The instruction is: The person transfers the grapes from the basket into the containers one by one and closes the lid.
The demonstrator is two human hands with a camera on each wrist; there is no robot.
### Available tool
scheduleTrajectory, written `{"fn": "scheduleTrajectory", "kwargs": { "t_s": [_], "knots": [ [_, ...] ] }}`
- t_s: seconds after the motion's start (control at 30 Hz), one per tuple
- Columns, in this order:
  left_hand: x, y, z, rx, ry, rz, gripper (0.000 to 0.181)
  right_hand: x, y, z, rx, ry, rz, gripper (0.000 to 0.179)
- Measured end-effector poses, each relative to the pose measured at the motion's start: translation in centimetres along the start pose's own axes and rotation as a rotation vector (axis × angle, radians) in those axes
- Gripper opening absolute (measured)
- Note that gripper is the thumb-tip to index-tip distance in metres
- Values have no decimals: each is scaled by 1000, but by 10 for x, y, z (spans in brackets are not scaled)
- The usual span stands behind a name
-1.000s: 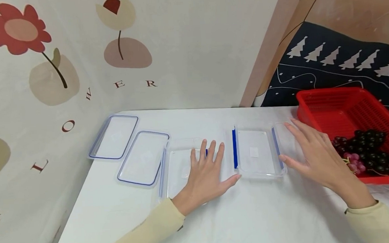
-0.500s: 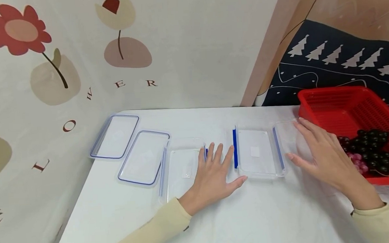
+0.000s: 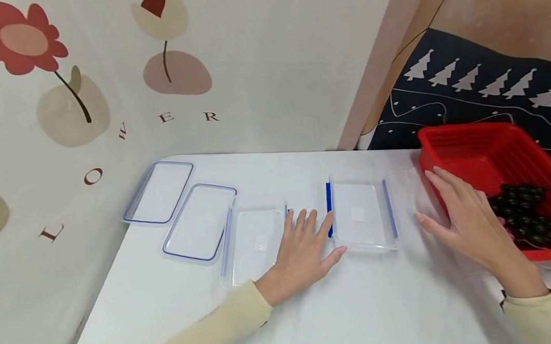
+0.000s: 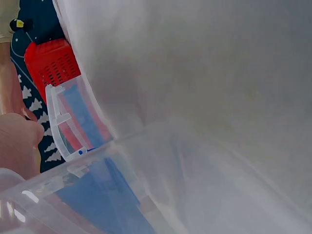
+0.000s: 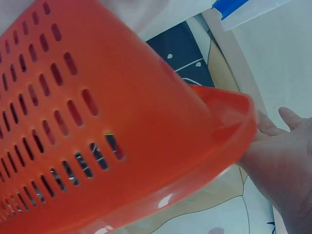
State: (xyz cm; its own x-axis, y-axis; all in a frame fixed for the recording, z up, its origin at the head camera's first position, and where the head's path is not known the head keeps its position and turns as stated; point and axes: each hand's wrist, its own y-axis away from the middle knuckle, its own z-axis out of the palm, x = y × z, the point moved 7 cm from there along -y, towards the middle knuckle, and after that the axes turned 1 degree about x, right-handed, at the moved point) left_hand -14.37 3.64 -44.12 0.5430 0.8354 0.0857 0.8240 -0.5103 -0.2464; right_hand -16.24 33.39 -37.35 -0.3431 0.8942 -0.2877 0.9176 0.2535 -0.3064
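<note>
With fingers spread, my left hand (image 3: 300,256) lies over the right side of a clear plastic food container (image 3: 249,246), overlapping its edge in the head view. A second clear container (image 3: 359,214) with blue-lined side flaps stands to the right, between my hands. My right hand (image 3: 470,229), fingers extended and thumb apart, is beside the near left side of the red basket (image 3: 442,132) and holds nothing. Dark grapes (image 3: 525,205) lie in that basket, partly hidden by this hand. The right wrist view shows the basket's slotted wall (image 5: 122,122) close up.
Two clear lids with blue seals, one lid (image 3: 201,222) nearer and another lid (image 3: 162,193) farther left, lie on the white table (image 3: 380,301). A patterned wall covering (image 3: 270,78) rises behind the table's back edge.
My right hand has moved right, away from the right container and closer to the basket. My left hand has shifted slightly right and toward me, uncovering more of the left container.
</note>
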Motion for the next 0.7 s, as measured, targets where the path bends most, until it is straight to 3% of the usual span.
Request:
{"fn": "scheduleTrajectory", "kwargs": {
  "t_s": [0.33,0.7],
  "knots": [
    [-4,1,1,17,-42,-19,66,21,3,-2,-12,-19,78,95],
    [0,2,1,33,-58,7,63,54,15,-3,0,-40,174,91]
  ]
}}
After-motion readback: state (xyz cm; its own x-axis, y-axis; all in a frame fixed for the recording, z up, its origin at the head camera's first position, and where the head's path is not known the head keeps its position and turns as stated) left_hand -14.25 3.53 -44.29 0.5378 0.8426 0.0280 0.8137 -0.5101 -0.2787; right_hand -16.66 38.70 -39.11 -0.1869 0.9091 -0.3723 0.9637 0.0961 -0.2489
